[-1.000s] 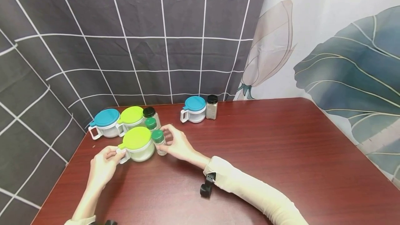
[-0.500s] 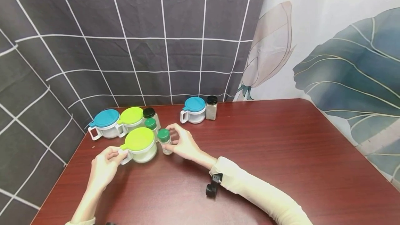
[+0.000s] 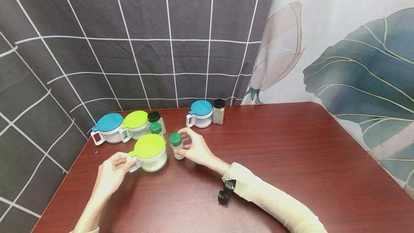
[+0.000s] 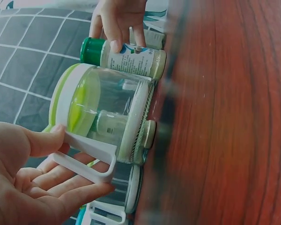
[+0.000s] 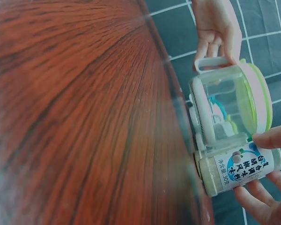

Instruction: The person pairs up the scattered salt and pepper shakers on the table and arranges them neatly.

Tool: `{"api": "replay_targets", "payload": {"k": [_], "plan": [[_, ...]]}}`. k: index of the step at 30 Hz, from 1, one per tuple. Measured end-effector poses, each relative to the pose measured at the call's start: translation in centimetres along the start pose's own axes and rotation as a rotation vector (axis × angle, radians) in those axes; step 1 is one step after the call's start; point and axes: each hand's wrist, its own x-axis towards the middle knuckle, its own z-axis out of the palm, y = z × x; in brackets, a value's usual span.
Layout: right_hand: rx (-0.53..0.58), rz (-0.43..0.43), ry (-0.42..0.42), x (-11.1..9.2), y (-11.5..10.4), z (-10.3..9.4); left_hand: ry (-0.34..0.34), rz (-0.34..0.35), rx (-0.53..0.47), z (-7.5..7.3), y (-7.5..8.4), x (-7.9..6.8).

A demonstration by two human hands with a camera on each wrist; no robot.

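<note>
My left hand (image 3: pixel 111 173) pinches the white handle (image 4: pixel 91 157) of a clear seasoning pot with a lime-green lid (image 3: pixel 149 146). Thumb above and fingers below, it grips that handle in the left wrist view. To the right, my right hand (image 3: pixel 198 149) holds a small spice jar with a green cap (image 3: pixel 176 146) between thumb and fingers. A printed label (image 5: pixel 246 164) and pale contents show on this jar in the right wrist view. The jar stands upright, a small gap from the pot in the head view. Behind the pot, a second green-capped jar (image 3: pixel 156 128) is partly hidden.
At the back left stand a blue-lidded pot (image 3: pixel 110 128), another lime-lidded pot (image 3: pixel 136 122) and a black-capped jar (image 3: pixel 156 119). Farther right, another blue-lidded pot (image 3: pixel 201 113) sits beside a black-capped jar (image 3: pixel 219 111). A dark checked cloth (image 3: pixel 191 56) hangs behind the red-brown table (image 3: pixel 275 154).
Both hands have moved right. The held green-capped jar has slid right, away from the second green-capped jar, and the lime-lidded pot has followed rightward and slightly nearer.
</note>
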Motion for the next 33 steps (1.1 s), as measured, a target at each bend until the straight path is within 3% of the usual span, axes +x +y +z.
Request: {"api": "replay_targets", "payload": {"k": [33], "plan": [[-0.022,0.021,0.060,-2.0,1.0,-3.4,-0.071,0.012,-0.127,3.1,3.1,0.1]]}}
